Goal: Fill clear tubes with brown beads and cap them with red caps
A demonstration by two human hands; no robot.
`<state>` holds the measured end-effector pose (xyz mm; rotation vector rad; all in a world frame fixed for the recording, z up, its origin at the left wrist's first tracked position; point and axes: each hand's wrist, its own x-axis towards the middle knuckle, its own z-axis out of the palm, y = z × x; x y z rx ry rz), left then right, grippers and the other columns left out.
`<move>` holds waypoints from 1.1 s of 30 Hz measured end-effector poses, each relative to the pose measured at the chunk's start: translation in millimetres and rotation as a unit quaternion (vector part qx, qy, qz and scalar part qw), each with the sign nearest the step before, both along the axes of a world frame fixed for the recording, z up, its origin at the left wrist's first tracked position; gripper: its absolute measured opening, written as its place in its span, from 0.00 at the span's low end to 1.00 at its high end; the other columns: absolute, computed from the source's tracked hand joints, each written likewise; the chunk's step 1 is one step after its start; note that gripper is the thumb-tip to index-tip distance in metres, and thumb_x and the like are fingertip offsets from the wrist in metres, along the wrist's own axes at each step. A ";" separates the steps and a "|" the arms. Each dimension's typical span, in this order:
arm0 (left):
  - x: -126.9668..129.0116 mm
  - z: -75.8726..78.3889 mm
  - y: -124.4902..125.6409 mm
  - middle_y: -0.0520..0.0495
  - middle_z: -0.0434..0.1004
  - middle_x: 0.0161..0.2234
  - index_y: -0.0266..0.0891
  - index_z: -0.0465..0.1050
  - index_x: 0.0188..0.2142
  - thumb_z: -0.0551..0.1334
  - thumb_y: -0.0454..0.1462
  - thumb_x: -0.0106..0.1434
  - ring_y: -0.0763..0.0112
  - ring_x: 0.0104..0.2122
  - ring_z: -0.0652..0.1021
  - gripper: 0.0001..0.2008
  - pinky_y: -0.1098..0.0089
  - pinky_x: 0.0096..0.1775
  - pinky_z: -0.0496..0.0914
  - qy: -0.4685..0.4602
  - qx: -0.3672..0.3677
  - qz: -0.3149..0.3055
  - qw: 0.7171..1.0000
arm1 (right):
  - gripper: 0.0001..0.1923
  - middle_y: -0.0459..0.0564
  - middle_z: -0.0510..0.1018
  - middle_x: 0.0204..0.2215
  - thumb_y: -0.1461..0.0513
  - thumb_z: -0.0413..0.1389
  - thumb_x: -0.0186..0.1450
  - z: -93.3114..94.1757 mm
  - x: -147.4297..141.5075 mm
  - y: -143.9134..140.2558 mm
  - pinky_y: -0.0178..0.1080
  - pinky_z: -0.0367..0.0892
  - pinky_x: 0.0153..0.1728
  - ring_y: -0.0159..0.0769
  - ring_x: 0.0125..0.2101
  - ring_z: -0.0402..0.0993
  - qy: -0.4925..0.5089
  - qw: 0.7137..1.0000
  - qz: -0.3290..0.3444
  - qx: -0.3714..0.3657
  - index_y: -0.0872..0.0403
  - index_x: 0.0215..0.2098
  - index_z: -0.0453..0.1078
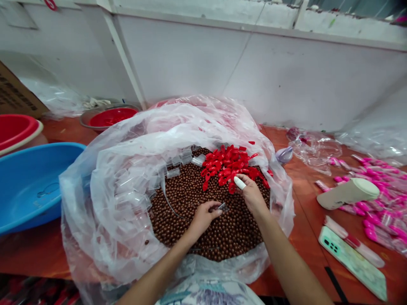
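Brown beads (203, 224) fill a clear plastic bag (104, 237) spread open at the centre of the red desk (302, 220). Red caps (227, 167) lie piled on the beads at 12 o'clock, with clear tubes (140, 186) heaped at 10 o'clock. The left hand (203, 218) rests on the beads, its fingers pinched around a small clear tube (223, 207). The right hand (251, 192), just at 1 o'clock from it, is curled at the edge of the caps, with a white finger cot (239, 182) on one finger; whether it grips anything I cannot tell. A blue basin (28, 186) sits at 9 o'clock, pink tubes (381, 203) at 3 o'clock and a phone (352, 262) at 4 o'clock.
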<state>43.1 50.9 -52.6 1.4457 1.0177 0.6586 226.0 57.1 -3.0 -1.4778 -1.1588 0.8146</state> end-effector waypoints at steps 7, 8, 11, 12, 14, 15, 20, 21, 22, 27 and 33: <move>-0.5 0.5 -1.0 0.47 0.78 0.36 0.37 0.75 0.39 0.63 0.36 0.50 0.65 0.36 0.75 0.15 0.67 0.42 0.66 0.005 0.007 -0.005 1.000 | 0.20 0.53 0.72 0.46 0.52 0.52 0.60 -16.2 18.5 -53.2 0.49 0.55 0.51 0.44 0.48 0.64 -0.071 0.995 -0.077 -0.007 0.51 0.47 0.69; -0.3 -0.1 -0.7 0.47 0.78 0.36 0.37 0.75 0.39 0.63 0.36 0.50 0.65 0.35 0.75 0.15 0.66 0.42 0.66 0.006 0.006 -0.005 1.000 | 0.19 0.53 0.71 0.46 0.53 0.52 0.60 -19.7 20.8 -60.7 0.50 0.53 0.52 0.44 0.48 0.62 -0.110 0.990 -0.087 -0.006 0.51 0.47 0.69; 0.8 -2.3 1.0 0.47 0.78 0.35 0.37 0.75 0.39 0.64 0.37 0.49 0.66 0.34 0.75 0.15 0.67 0.42 0.67 -0.004 -0.004 -0.007 1.000 | 0.19 0.54 0.71 0.43 0.55 0.50 0.61 -30.5 23.3 -78.8 0.50 0.56 0.49 0.44 0.45 0.64 -0.256 0.963 -0.080 -0.013 0.50 0.50 0.66; 1.2 -2.9 1.6 0.47 0.78 0.34 0.37 0.75 0.39 0.64 0.37 0.49 0.66 0.34 0.75 0.15 0.67 0.42 0.67 -0.012 -0.011 -0.009 1.000 | 0.19 0.54 0.72 0.42 0.56 0.50 0.62 -33.5 23.0 -83.1 0.49 0.58 0.48 0.44 0.43 0.64 -0.294 0.953 -0.070 -0.017 0.49 0.51 0.66; 1.8 -3.5 3.0 0.46 0.78 0.35 0.36 0.75 0.39 0.64 0.37 0.49 0.66 0.35 0.75 0.16 0.66 0.43 0.67 -0.034 -0.030 -0.012 0.999 | 0.19 0.53 0.72 0.42 0.57 0.51 0.62 -37.6 21.7 -89.1 0.48 0.60 0.45 0.44 0.42 0.65 -0.334 0.941 -0.056 -0.020 0.49 0.51 0.66; 1.9 -3.3 3.5 0.46 0.78 0.36 0.35 0.75 0.39 0.65 0.37 0.49 0.65 0.35 0.76 0.16 0.65 0.43 0.67 -0.044 -0.043 -0.012 0.998 | 0.19 0.53 0.72 0.42 0.58 0.51 0.62 -38.5 21.0 -91.1 0.48 0.61 0.44 0.44 0.41 0.65 -0.344 0.937 -0.052 -0.020 0.49 0.51 0.66; 0.3 0.4 4.8 0.45 0.78 0.38 0.35 0.75 0.40 0.67 0.38 0.46 0.64 0.38 0.76 0.19 0.64 0.46 0.66 -0.085 -0.118 0.003 0.989 | 0.17 0.53 0.73 0.41 0.59 0.48 0.63 -34.7 18.2 -96.8 0.48 0.61 0.45 0.43 0.41 0.65 -0.311 0.948 -0.059 -0.018 0.50 0.49 0.68; -0.4 1.4 4.8 0.45 0.78 0.38 0.36 0.75 0.40 0.68 0.38 0.45 0.64 0.38 0.76 0.20 0.64 0.46 0.66 -0.095 -0.132 0.009 0.987 | 0.18 0.53 0.73 0.42 0.59 0.48 0.63 -33.1 17.4 -97.6 0.48 0.60 0.46 0.43 0.42 0.65 -0.284 0.956 -0.068 -0.014 0.50 0.50 0.67; -1.3 2.5 4.6 0.45 0.78 0.38 0.36 0.75 0.40 0.69 0.38 0.45 0.65 0.38 0.76 0.20 0.64 0.46 0.66 -0.105 -0.146 0.014 0.984 | 0.19 0.52 0.73 0.44 0.59 0.47 0.63 -31.7 16.3 -98.2 0.48 0.59 0.47 0.43 0.43 0.65 -0.247 0.966 -0.079 -0.009 0.49 0.51 0.66; -8.1 13.6 0.1 0.41 0.76 0.41 0.34 0.74 0.42 0.70 0.38 0.44 0.64 0.38 0.76 0.24 0.64 0.41 0.69 -0.179 -0.234 0.017 0.955 | 0.20 0.49 0.74 0.45 0.57 0.50 0.61 -27.8 7.5 -98.0 0.41 0.65 0.36 0.37 0.36 0.69 0.064 0.994 -0.083 -0.039 0.48 0.51 0.66; -20.0 38.3 -15.8 0.41 0.75 0.42 0.35 0.72 0.44 0.68 0.35 0.49 0.64 0.37 0.76 0.22 0.62 0.40 0.71 -0.240 -0.292 -0.008 0.926 | 0.27 0.50 0.76 0.40 0.60 0.60 0.53 -16.5 -9.9 -94.0 0.35 0.63 0.26 0.31 0.27 0.67 0.312 0.945 -0.019 -0.098 0.50 0.51 0.66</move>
